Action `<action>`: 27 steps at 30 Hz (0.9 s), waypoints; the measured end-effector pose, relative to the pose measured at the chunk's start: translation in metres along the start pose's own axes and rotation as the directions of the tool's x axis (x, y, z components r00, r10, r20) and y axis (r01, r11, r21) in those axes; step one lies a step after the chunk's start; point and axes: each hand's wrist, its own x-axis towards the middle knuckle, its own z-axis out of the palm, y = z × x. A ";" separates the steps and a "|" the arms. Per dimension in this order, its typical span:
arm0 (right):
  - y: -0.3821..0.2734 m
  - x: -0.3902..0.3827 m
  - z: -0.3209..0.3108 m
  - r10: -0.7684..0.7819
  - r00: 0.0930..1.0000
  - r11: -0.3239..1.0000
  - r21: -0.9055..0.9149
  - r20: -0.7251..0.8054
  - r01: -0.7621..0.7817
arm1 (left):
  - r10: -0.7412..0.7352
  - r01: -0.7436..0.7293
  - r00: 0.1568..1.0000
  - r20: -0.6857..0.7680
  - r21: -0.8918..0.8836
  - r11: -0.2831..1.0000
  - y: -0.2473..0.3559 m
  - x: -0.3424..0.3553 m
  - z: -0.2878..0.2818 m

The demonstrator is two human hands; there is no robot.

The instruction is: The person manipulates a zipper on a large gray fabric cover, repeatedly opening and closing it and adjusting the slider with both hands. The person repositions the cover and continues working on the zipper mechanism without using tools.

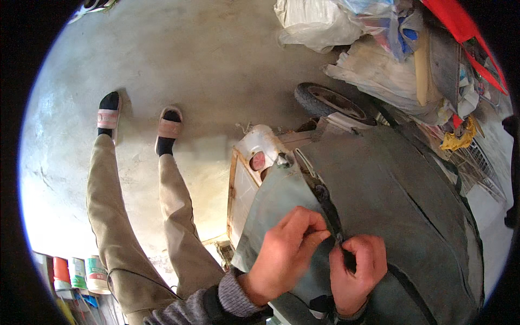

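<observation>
the grey knitted sleeve [216,303] is entering from the lower edge, nearest the lens, carrying the left hand [284,252] up onto a large grey-green cover [401,200] that is draping over a bulky vehicle-like load. this cover is filling most of the right half of the view and is lying in long folds, presumably because it is being drawn taut over the shape beneath. a black strap [325,203] is running diagonally down the cover toward both hands. the left hand is curling closed, thumb and fingers pinching the strap at its upper side, while the right hand [357,271] is closing into a fist around the strap's lower end, just beside the left; the two grips are nearly touching, as suits working a strap between them. beyond the cover, a black tyre [330,103] is sticking out, with white sacks [379,70] and red sheeting [460,27] piled behind it. at the cover's left edge a pale panel with a red lamp [258,161] is showing. on the concrete floor [189,59] the person's khaki-trousered legs [135,216] are standing apart, feet in pink slippers [169,127] over black socks. small paint tins [81,273] are sitting at lower left.
</observation>
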 end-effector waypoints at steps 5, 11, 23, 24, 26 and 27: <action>0.000 0.000 -0.001 -0.016 1.000 1.000 0.010 0.001 0.016 | 0.007 0.000 0.994 0.107 -0.062 0.998 -0.003 -0.004 0.007; 0.000 0.001 0.001 -0.016 1.000 1.000 0.004 -0.007 0.016 | 0.167 -0.172 0.983 0.076 0.061 0.983 -0.009 -0.004 0.014; 0.001 0.001 0.003 -0.039 0.999 0.999 0.000 -0.015 0.039 | 0.410 -0.428 0.903 0.129 0.212 0.878 -0.023 0.001 0.013; 0.001 0.001 0.003 -0.045 0.999 0.999 0.000 -0.017 0.045 | 0.397 -0.415 0.909 0.127 0.212 0.885 -0.023 0.001 0.013; 0.002 0.001 0.003 -0.054 0.998 0.999 -0.005 -0.018 0.054 | 0.362 -0.382 0.923 0.131 0.212 0.899 -0.023 0.000 0.015; 0.002 0.001 0.003 -0.049 0.999 0.999 -0.004 -0.012 0.049 | 0.370 -0.390 0.920 0.127 0.217 0.895 -0.023 0.000 0.015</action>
